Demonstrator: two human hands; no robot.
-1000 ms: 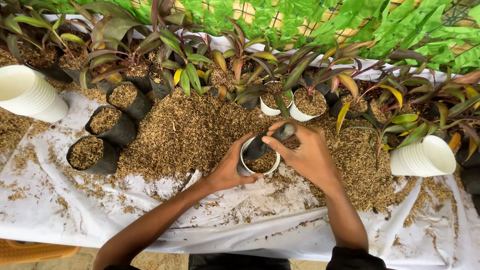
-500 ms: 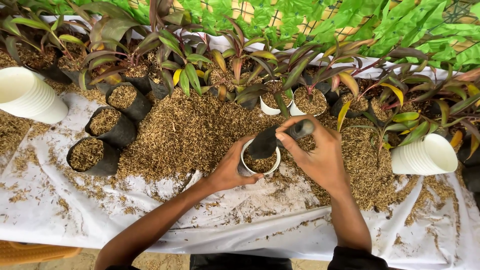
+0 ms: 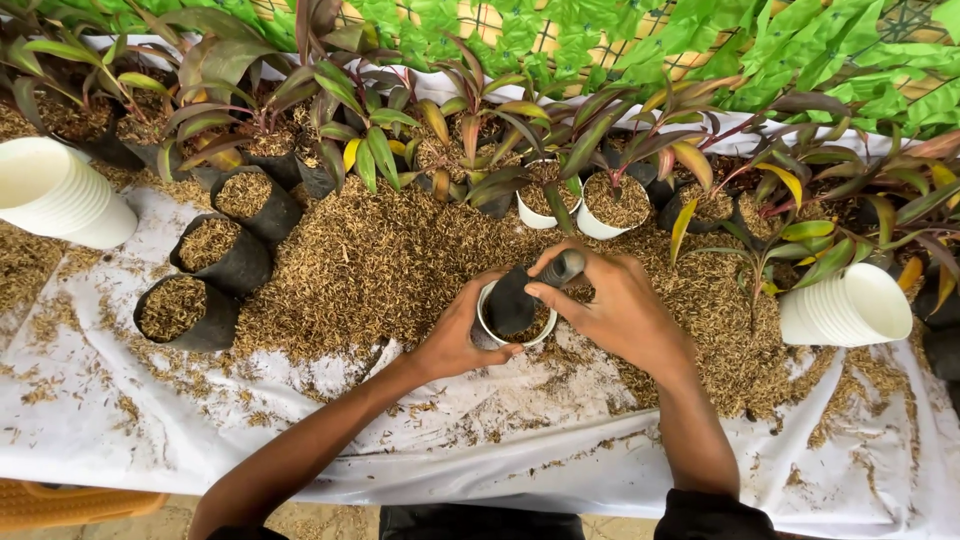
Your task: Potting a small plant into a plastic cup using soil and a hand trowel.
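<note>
— What's the bench like from where you stand?

— A white sheet (image 3: 480, 440) covers the whole table, creased and scattered with husk. A big heap of brown husk (image 3: 390, 265) lies across the middle of it.

— And round the edges?

— On the left, three black grow bags (image 3: 215, 262) filled with husk sit in a row, with a stack of white cups (image 3: 55, 195) lying on its side beside them. Another stack of white cups (image 3: 850, 305) lies on the right. Along the back, potted plants with red and green leaves (image 3: 470, 130) stand against green netting (image 3: 640, 40).

— Where are the hands?

— Both at the middle, on the near edge of the heap. The left hand (image 3: 455, 335) is closed round the side of a small white pot (image 3: 500, 335), clamped on it. The right hand (image 3: 615, 305) pinches a black bag (image 3: 525, 290), fingers together on its top, the bag's lower part reaching down into the pot.
</note>
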